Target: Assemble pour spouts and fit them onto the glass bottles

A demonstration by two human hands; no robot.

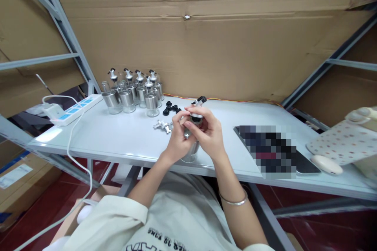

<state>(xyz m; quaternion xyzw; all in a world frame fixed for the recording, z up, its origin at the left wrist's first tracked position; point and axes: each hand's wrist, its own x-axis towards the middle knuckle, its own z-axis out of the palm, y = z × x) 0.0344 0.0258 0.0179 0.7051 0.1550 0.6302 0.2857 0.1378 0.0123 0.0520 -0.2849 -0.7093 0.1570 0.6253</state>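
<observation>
Close to the table's front edge, a glass bottle with a metal sleeve (193,151) stands upright, its neck mostly behind my fingers. A silver pour spout with a black lever tip (199,102) sticks up above my hands at the bottle's top. My right hand (211,133) is closed round the spout's base, thumb and fingers bent inward. Against it, my left hand (180,136) is closed too; a shiny bit shows at its fingers, too hidden to name. Loose silver spouts (163,126) and several black stoppers (168,106) lie just beyond my left hand.
Several metal-sleeved bottles (126,99) stand at the back left, some topped with spouts. A white power strip (78,110) with a cable lies at the left edge. On the right are a dark, blurred-out flat device (306,162), a cream oval object (326,164) and a dotted container (338,141).
</observation>
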